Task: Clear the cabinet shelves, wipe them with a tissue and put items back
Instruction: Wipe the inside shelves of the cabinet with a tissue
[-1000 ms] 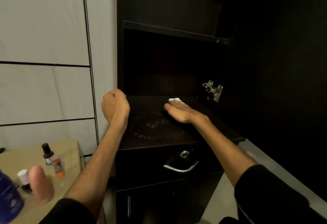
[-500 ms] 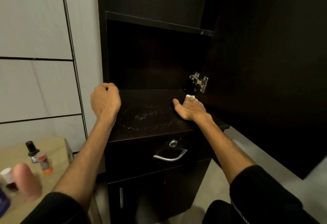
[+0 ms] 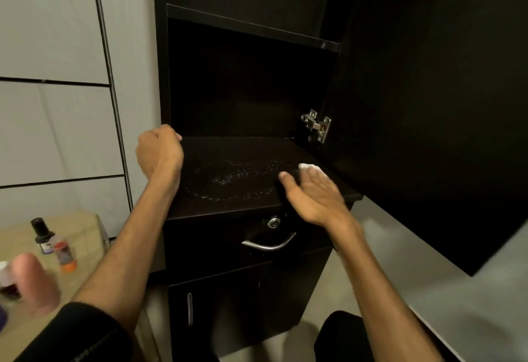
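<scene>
Head view: right hand (image 3: 314,199) presses a white tissue (image 3: 308,168) flat-fingered onto the dusty cabinet shelf (image 3: 228,179) (near its right front edge), left hand (image 3: 160,153) clenched, holding nothing, at the shelf's left edge.

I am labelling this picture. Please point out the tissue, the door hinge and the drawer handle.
tissue (image 3: 310,168): head view, on the white wad under the right hand's fingers.
door hinge (image 3: 317,125): head view, on its metal arm.
drawer handle (image 3: 268,244): head view, on its curved bar.
</scene>
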